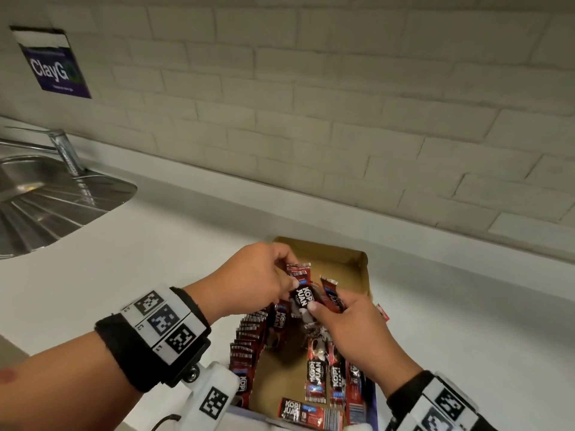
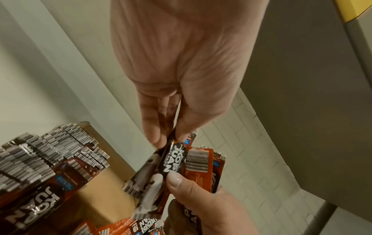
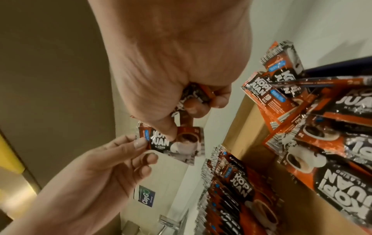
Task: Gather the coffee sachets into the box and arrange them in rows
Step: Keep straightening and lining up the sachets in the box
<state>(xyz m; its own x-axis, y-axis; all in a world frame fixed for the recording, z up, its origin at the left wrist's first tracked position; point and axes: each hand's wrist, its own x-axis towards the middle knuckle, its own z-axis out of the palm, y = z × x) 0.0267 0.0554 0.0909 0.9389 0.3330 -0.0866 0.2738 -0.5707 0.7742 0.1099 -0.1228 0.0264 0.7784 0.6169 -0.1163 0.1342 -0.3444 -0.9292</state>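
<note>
An open cardboard box (image 1: 357, 259) lies on the white counter. A tight row of upright red-and-black coffee sachets (image 1: 245, 346) lines its left side, and loose sachets (image 1: 317, 377) lie jumbled at its right. Above the box my left hand (image 1: 284, 279) pinches one end of a single sachet (image 1: 303, 295). My right hand (image 1: 329, 306) grips a small bunch of sachets (image 1: 331, 295) and its thumb presses on that same single sachet. The left wrist view shows my left hand (image 2: 169, 138) on that sachet (image 2: 173, 159). In the right wrist view my right hand (image 3: 183, 120) curls round the bunch (image 3: 193, 95).
One stray sachet (image 1: 382, 312) lies on the counter (image 1: 155, 259) just right of the box. A steel sink (image 1: 46, 197) and tap (image 1: 67, 150) sit at the far left. A tiled wall with a purple sign (image 1: 56, 63) runs behind.
</note>
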